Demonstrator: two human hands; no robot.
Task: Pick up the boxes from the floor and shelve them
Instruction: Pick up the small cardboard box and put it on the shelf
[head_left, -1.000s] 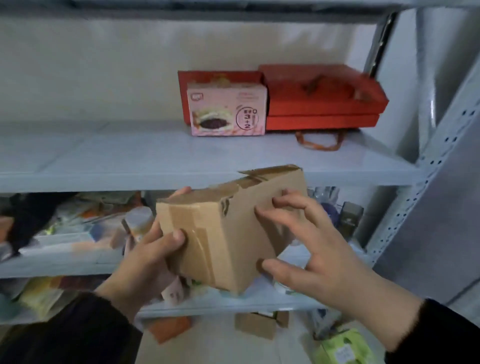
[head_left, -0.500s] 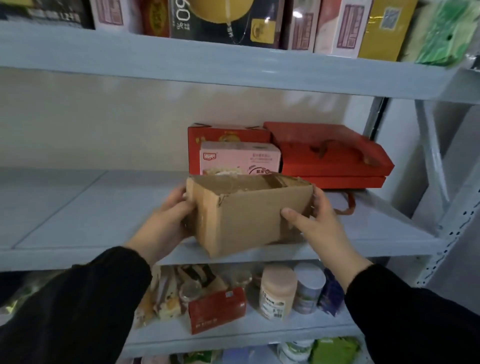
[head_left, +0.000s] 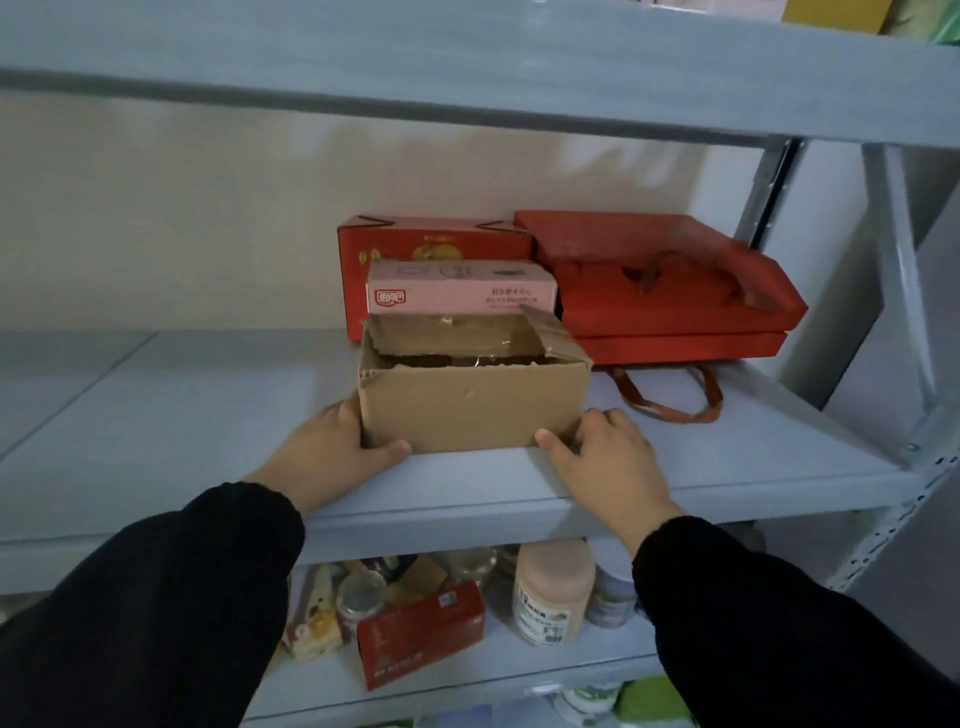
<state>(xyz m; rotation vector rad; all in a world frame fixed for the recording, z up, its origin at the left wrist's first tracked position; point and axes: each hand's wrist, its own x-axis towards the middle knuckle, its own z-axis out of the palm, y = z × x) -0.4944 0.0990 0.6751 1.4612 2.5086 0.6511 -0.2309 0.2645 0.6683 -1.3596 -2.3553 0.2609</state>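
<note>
Grey shelf (head_left: 182, 441) against a pale wall (head_left: 208, 208) bears the cardboard box (head_left: 472, 410), left hand (head_left: 332, 452) and right hand (head_left: 608, 457) gripping its sides.

Shelf (head_left: 156, 441) held 4 boxes: 1 cardboard box (head_left: 470, 410), 1 pink box (head_left: 460, 293), 1 upright red box (head_left: 431, 244), 1 flat red gift box (head_left: 660, 270). 2 hands showed: left hand (head_left: 332, 452), right hand (head_left: 608, 457). Lower shelf (head_left: 571, 667) had 1 small red box (head_left: 421, 636), 1 tan bottle (head_left: 553, 592).

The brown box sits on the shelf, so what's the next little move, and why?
Probably let go: the cardboard box rests flat on the shelf, close before the pink box, with left hand and right hand holding its lower corners.
</note>
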